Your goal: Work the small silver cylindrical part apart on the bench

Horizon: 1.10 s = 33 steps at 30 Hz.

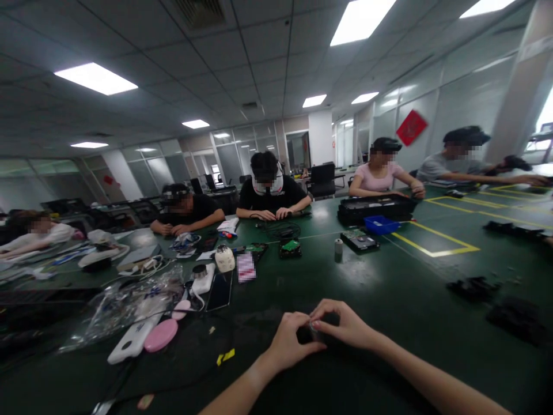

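My left hand and my right hand meet over the dark green table, near its front edge. Together they pinch a small dark part between the fingertips. The part is mostly hidden by my fingers, so its shape is unclear. Both forearms reach in from the bottom of the view.
To my left lie a pink round case, a white device, clear plastic bags and a phone. Black parts lie at the right. A blue tray and several seated people are across the table.
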Available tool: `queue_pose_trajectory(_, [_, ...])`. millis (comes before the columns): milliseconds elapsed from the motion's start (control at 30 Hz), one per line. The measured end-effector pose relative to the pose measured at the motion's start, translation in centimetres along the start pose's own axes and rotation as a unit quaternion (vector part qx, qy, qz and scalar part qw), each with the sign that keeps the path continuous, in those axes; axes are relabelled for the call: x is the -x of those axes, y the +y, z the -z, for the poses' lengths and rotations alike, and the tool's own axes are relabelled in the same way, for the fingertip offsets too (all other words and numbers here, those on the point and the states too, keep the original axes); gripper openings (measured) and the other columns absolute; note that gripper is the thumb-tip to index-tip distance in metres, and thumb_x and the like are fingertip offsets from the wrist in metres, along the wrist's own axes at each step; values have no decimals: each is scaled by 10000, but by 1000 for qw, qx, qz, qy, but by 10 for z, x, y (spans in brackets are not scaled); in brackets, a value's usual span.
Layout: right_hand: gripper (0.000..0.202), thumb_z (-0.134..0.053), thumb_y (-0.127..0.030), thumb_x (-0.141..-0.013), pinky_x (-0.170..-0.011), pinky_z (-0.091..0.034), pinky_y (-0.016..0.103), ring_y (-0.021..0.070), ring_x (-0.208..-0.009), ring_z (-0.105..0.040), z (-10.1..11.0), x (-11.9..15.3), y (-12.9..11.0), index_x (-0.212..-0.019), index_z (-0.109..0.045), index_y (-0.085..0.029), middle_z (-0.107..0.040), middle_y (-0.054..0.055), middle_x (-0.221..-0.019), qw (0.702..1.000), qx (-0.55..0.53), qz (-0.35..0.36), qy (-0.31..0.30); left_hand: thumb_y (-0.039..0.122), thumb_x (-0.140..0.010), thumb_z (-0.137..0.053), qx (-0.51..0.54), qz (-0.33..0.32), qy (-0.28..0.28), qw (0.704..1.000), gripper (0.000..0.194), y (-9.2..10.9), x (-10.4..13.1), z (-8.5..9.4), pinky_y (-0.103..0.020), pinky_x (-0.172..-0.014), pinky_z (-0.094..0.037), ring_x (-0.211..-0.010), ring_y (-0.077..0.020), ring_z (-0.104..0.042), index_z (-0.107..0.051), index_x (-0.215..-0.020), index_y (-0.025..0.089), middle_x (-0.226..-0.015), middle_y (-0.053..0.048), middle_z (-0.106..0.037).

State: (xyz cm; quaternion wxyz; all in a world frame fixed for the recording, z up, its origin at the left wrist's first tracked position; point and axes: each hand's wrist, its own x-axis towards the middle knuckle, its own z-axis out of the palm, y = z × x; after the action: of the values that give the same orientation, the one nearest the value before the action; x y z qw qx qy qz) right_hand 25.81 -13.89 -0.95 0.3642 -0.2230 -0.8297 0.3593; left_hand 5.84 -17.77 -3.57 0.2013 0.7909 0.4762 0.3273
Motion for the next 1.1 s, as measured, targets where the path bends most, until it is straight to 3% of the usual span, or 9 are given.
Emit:
queue_pose_trajectory(100, [220,-620,-387,-893,-832,-519,347,210,-904,-651,0,-1,4,-931,-719,-194,-698,63,-945,999,-2,-8,34,389,-634,-861,-9,27,4,1000,440,1,0,0,-362,-864,-463,-969,-268,-617,-713,-1009,213,-1021,-48,-712])
queue_pose_trajectory(233, [252,-574,-399,-918,-881,-499,367,213,-959,-630,10,-4,26,-970,-725,-203,-684,71,-995,991,95,-43,87,398,-624,-868,-3,23,1,1000,459,4,0,2,-384,-891,-452,-995,-267,-610,-704,-1016,226,-1046,-37,-709])
queue_pose_trajectory(400, [199,-699,-436,-806,-967,-399,507,285,-1054,-566,23,-2,62,-867,-776,-263,-649,84,-1098,982,168,-77,47,425,-655,-848,-4,-4,-18,1000,447,0,-1,4,-381,-909,-428,-1006,-251,-614,-690,-1031,242,-1057,-24,-708])
queue_pose_trajectory(600, [262,-719,-461,-777,-1000,-324,583,330,-1178,-487,25,1,74,-999,-753,-326,-610,86,-1249,977,187,-96,18,438,-661,-842,-11,-16,-20,1000,455,-2,-1,6,-377,-921,-415,-1022,-250,-613,-679,-1033,233,-1076,-32,-702])
queue_pose_trajectory(733, [177,-726,-421,-778,-995,-347,574,329,-1145,-526,25,-4,68,-858,-783,-274,-644,96,-1193,980,172,-98,34,441,-665,-840,-10,-20,-26,999,447,-1,0,7,-372,-916,-416,-1020,-244,-614,-681,-1026,231,-1067,-30,-702])
queue_pose_trajectory(833, [197,-683,-410,-823,-968,-429,482,270,-1073,-596,24,-13,50,-867,-771,-239,-674,80,-1133,986,139,-82,43,453,-666,-836,-8,-15,-24,1000,448,-2,1,7,-365,-914,-420,-1023,-245,-613,-682,-1026,235,-1070,-27,-699])
queue_pose_trajectory(1000, [171,-713,-372,-815,-846,-528,348,207,-936,-665,15,-18,13,-876,-757,-219,-715,51,-1003,999,-4,-22,-38,464,-652,-840,-11,-4,-27,1000,459,-3,1,6,-358,-890,-436,-992,-253,-617,-682,-1004,216,-1044,-37,-698])
queue_pose_trajectory(1100, [164,-714,-361,-818,-809,-536,341,200,-864,-677,7,-12,7,-878,-756,-214,-728,45,-914,999,-15,-33,-34,466,-675,-825,-11,-5,-40,999,447,-4,0,7,-362,-885,-436,-987,-255,-618,-681,-1015,214,-1040,-41,-694])
